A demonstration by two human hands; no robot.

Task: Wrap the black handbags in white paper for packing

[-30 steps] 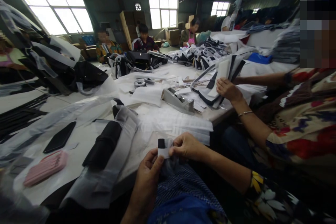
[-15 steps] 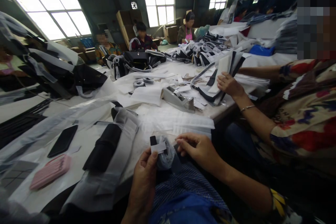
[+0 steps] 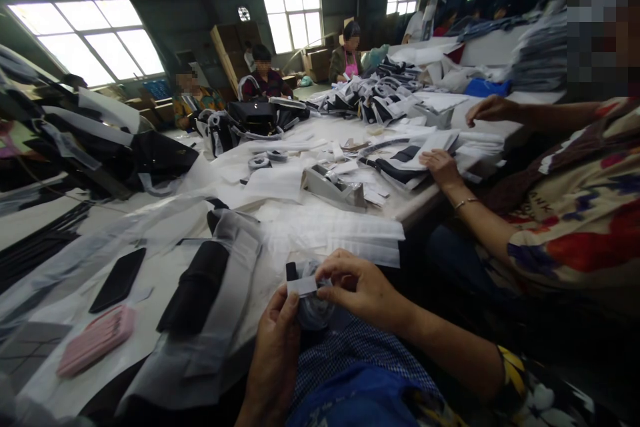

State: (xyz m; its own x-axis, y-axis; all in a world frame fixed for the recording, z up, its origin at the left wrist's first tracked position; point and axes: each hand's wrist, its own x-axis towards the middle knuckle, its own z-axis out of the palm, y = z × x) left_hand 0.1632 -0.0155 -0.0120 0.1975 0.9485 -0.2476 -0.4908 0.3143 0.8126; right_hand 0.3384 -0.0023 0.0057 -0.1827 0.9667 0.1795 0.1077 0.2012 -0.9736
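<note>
My left hand (image 3: 276,340) is closed, its thumb pressing a short white strip (image 3: 302,286) against the black end (image 3: 291,271) of a coiled strap (image 3: 314,313). Pale, cloudy plastic film wraps the coil, which hangs just above my lap. My right hand (image 3: 373,293) has its thumb and fingertips at the strip's right end, in a pinch. The right fingers partly hide the coil. To the left on the table lies a black rolled piece (image 3: 195,287), with translucent wrapping sheet (image 3: 235,280) beside it.
A black phone (image 3: 118,280) and a pink case (image 3: 96,340) lie at left. Ahead are white sheets (image 3: 340,233) and a grey open box (image 3: 333,188). At right, a co-worker's hand (image 3: 443,170) rests on a black and white bag piece (image 3: 407,160). More bags (image 3: 255,117) stand farther back.
My right hand has moved left to the white strip and now pinches its end. My left hand keeps its hold. The co-worker's bag piece has been lowered onto the table, and one hand has lifted away.
</note>
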